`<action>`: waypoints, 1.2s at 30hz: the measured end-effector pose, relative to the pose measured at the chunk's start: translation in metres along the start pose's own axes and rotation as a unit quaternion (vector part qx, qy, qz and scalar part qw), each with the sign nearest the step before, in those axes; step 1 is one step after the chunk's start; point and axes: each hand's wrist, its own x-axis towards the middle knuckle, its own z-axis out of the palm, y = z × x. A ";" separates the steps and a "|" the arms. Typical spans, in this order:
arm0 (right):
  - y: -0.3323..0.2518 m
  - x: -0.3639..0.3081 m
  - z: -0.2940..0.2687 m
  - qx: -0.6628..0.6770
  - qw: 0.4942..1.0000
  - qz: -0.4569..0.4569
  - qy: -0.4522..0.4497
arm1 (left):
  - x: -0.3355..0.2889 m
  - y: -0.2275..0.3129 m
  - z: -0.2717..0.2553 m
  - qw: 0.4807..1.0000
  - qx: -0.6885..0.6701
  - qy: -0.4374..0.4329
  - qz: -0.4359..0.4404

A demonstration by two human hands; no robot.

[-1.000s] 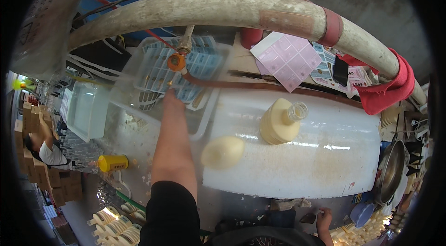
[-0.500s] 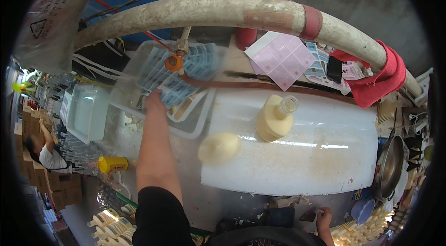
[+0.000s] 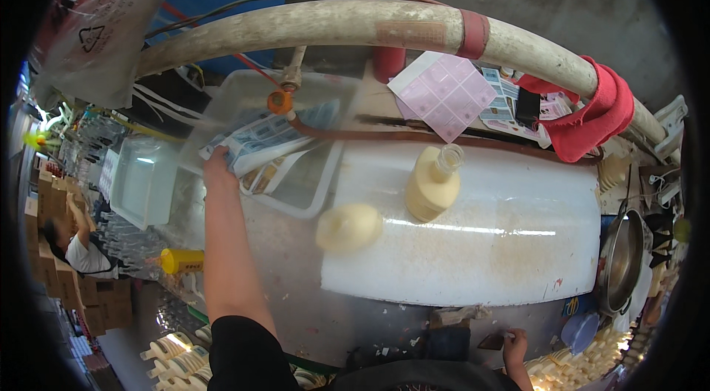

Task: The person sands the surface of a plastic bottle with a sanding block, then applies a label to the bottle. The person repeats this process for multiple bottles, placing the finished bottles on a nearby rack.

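Note:
My left hand [image 3: 220,167] is closed on the near left edge of a blue-and-white printed sheet [image 3: 270,138], lifting it over a white plastic basin [image 3: 323,195]. Under it, brown-and-white printed sheets [image 3: 275,177] lie in the basin. At the lower right, my right hand [image 3: 515,349] has its fingers curled together at the table's near edge. A dark flat piece [image 3: 491,342] lies just left of those fingers; whether they hold anything is unclear. A cream bottle [image 3: 431,188] with a clear neck stands on the white board [image 3: 510,243]. A blurred cream rounded object [image 3: 349,228] is at the board's left edge.
A thick pale pipe [image 3: 333,19] arches across the far side, with a red cloth [image 3: 595,121] on it. An orange-handled tap [image 3: 279,102] hangs over the basin. Pink sheets [image 3: 447,95] lie behind the board. A yellow container [image 3: 181,261] stands left; another person [image 3: 85,247] is farther left.
My left hand has moved left and slightly down, drawing the blue-and-white sheet with it and lifting its edge. More brown-and-white sheet shows in the basin. My right hand is about where it was.

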 end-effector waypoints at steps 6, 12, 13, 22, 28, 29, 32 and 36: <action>0.003 -0.005 -0.001 -0.001 1.000 -0.018 0.004 | -0.067 0.048 -0.020 0.999 -0.008 0.004 0.051; -0.010 0.000 -0.005 0.037 0.999 -0.033 -0.003 | -0.098 0.068 -0.060 0.998 -0.034 0.022 0.052; -0.014 0.002 -0.007 0.043 0.998 -0.035 -0.007 | -0.103 0.070 -0.068 0.998 -0.041 0.012 0.048; -0.064 0.010 -0.037 0.122 0.990 -0.043 -0.047 | -0.209 0.069 -0.142 0.990 -0.124 0.028 0.053; -0.120 0.020 -0.085 0.270 0.949 -0.019 -0.160 | -0.315 0.087 -0.177 0.976 -0.205 -0.017 0.077; -0.136 0.023 -0.095 0.281 0.941 -0.024 -0.189 | -0.331 0.092 -0.181 0.974 -0.214 -0.024 0.071; -0.186 0.032 -0.110 0.331 0.900 -0.041 -0.281 | -0.359 0.106 -0.204 0.966 -0.221 -0.089 0.104; -0.254 0.034 -0.096 0.423 0.780 -0.068 -0.456 | -0.416 0.116 -0.193 0.967 -0.214 -0.104 0.094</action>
